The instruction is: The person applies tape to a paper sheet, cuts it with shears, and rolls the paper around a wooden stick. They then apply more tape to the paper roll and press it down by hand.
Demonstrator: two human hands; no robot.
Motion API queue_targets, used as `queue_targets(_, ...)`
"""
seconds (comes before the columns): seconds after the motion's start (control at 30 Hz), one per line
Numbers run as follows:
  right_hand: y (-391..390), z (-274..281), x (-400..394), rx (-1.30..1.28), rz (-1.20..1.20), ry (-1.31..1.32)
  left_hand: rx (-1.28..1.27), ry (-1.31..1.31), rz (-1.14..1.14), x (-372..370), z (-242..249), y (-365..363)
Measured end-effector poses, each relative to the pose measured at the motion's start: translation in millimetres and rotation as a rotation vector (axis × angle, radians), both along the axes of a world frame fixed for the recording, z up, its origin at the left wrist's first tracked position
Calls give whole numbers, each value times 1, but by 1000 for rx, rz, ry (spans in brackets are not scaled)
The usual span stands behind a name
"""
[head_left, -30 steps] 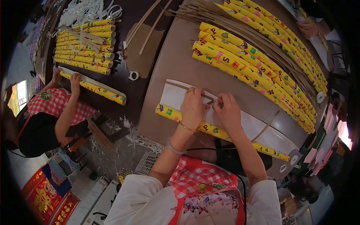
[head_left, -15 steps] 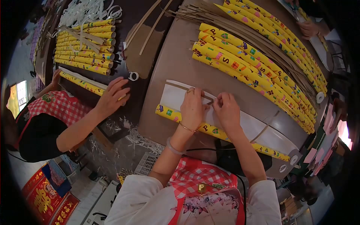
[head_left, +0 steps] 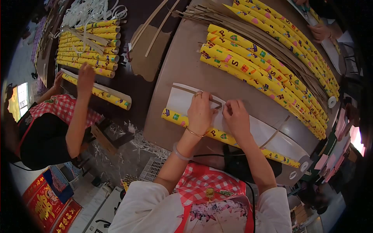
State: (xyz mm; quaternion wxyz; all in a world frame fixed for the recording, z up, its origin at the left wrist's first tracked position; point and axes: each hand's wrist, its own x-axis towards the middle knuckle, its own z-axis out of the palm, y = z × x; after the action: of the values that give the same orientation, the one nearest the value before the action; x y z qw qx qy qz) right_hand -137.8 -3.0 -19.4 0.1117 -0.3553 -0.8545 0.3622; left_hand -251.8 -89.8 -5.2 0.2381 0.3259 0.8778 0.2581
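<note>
Bent over the far edge of a white-backed paper sheet (head_left: 264,130), my left hand (head_left: 200,110) pinches a narrow brown strip (head_left: 216,103). The strip folds back in a small V beside its fingertips. Just right of that fold, my right hand (head_left: 236,118) has thumb and finger pressed together. Whatever it pinches is too small to make out. The sheet's near side is rolled into a yellow printed tube (head_left: 175,116) that passes below both wrists. Another brown strip (head_left: 276,130) lies across the white paper, right of my right forearm.
Yellow printed rolls (head_left: 248,68) and loose brown strips (head_left: 202,13) lie along the far side. A tape roll (head_left: 331,102) sits at their right end. On the left, a co-worker's hand (head_left: 86,75) is over another yellow tube (head_left: 112,98). Another person's hand (head_left: 320,32) shows top right.
My right hand has shifted slightly right and down, a little away from the strip's fold. My left hand is nearly still. The co-worker's hand has moved left from their tube's end.
</note>
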Motion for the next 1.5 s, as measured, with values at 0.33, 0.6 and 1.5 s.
queue_targets(0.33, 0, 4, -6, 33, -12, -35, -16, -14, 3, 0, 1, 0)
queue_targets(0.6, 0, 2, -7, 50, -10, -53, 20, 7, 1, 0, -1, -1)
queue_targets(1.5, 2, 6, -17, -19, -44, -184, 63, 7, -2, -1, -3, -1)
